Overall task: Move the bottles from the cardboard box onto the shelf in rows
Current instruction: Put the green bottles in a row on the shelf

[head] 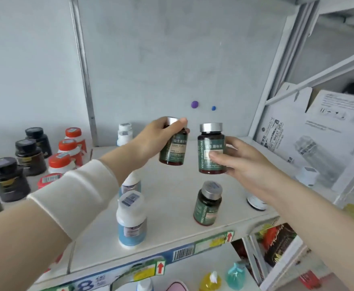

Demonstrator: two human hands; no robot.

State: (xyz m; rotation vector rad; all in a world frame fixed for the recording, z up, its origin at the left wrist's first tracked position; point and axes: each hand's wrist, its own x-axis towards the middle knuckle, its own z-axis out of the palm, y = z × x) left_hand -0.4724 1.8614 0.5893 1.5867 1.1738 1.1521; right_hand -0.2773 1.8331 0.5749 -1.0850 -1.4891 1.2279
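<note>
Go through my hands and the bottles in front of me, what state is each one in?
Left hand: grips the left green bottle at its cap.
Left green bottle: capped, held off the shelf.
Right hand: grips the right green bottle by its body.
Right green bottle: capped, upright, off the shelf.
Third green bottle: capped, standing on the shelf.
White bottles: capped, standing in a row.
Cardboard box: flaps open.

Glossy brown bottles (210,137), brushed silver metallic caps (211,127), matt green labels (202,157), matt white shelf (171,185).
</note>
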